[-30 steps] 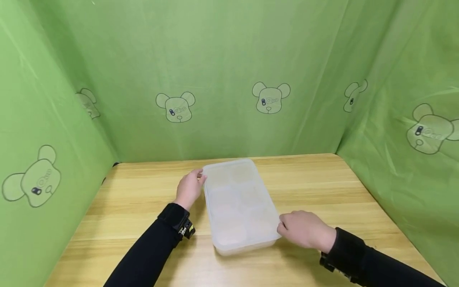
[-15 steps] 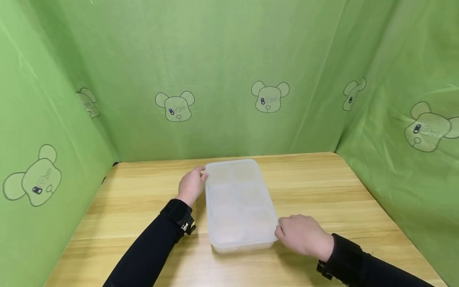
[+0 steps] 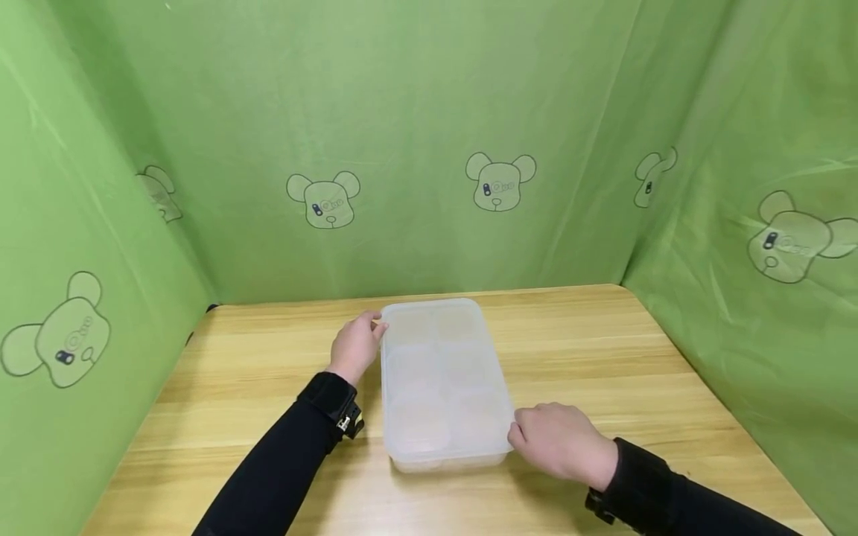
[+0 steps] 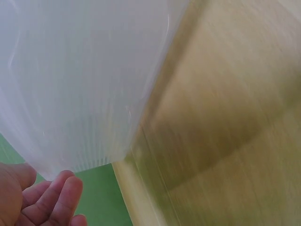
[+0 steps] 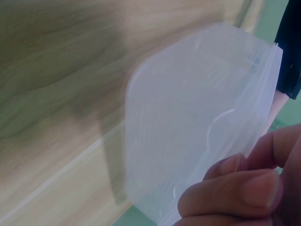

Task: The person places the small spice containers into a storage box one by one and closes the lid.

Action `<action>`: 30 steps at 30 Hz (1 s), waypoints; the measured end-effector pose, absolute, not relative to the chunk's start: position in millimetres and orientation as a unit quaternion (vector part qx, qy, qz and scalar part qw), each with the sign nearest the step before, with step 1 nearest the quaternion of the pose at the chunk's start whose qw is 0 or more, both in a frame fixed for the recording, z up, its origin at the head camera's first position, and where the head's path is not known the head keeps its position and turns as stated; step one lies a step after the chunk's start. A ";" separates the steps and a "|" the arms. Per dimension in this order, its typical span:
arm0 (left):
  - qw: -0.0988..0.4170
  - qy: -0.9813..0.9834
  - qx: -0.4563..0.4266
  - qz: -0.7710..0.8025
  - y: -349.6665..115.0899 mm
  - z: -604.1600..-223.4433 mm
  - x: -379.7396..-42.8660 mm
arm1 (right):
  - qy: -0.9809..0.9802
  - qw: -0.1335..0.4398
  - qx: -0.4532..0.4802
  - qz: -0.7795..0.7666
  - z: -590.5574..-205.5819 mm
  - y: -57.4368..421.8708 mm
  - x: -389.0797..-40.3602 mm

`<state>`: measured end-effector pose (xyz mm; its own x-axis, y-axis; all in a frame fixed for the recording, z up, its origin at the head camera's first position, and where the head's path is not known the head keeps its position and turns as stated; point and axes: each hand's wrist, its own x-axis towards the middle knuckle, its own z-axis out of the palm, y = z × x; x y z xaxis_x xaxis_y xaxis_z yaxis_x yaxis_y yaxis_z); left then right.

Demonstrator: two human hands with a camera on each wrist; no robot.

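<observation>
A lidded, translucent white plastic storage box [image 3: 445,372] is on the wooden table, long side running away from me. Through its frosted lid several paler squares show in two columns; what they are stays blurred. My left hand [image 3: 355,347] grips the far left corner by the rim, and in the left wrist view its fingers [image 4: 66,200] curl in at that corner. At the near right corner, my right hand [image 3: 563,444] pinches the rim between thumb and bent fingers. The box's ribbed side wall [image 5: 174,108] appears in the right wrist view.
The wooden table [image 3: 603,357] stretches to both sides of the box. Green curtains [image 3: 402,112] printed with bear heads enclose it at the back, left and right. Each black sleeve ends in a wrist strap [image 3: 328,394] carrying a small device.
The box has turned slightly, its near end swinging left until it lies straighter to me. My right hand has moved left with that corner; my left hand stays at the far corner.
</observation>
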<state>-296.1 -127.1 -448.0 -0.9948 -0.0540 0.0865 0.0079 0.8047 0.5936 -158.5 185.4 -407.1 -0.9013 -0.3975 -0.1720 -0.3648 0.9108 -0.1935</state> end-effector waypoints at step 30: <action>0.062 -0.969 -0.016 -0.238 -117.8 -448.3 -232.4 | 0.975 0.080 -0.154 -0.138 -413.5 182.4 -210.8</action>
<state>-232.4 -117.8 -448.3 -0.9917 0.0006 0.1285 0.0601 0.8863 0.4593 -210.8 182.4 -413.5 -0.9399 -0.3220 -0.1139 -0.2777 0.9147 -0.2937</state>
